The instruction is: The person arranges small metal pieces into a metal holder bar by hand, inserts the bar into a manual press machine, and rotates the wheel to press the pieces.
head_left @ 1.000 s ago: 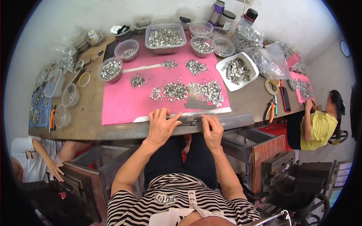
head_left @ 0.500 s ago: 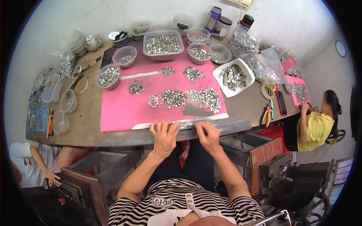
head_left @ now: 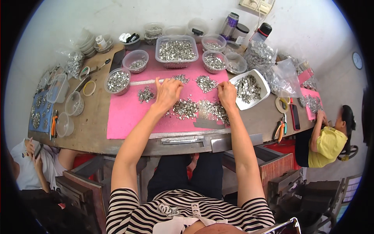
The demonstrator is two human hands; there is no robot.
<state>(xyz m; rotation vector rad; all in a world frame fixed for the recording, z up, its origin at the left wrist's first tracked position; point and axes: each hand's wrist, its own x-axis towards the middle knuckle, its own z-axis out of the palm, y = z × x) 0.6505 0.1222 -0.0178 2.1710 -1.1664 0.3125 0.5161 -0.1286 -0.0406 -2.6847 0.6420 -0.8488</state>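
Currently, I observe the bare left hand point(head_left: 168, 93) beside a small silvery metal-chip pile point(head_left: 180, 78) on the pink rectangular mat point(head_left: 124, 121); the bare right hand point(head_left: 227, 94) is beside a larger silvery pile point(head_left: 206, 83), near the mat's right edge. Both are partly curled; I cannot tell whether either grips chips. The brown desk point(head_left: 92, 126) bears a silver metal bar point(head_left: 183, 140) along its front edge.

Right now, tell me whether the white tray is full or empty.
Partly filled: small metal pieces lie heaped in the white tray, bare white showing around them.
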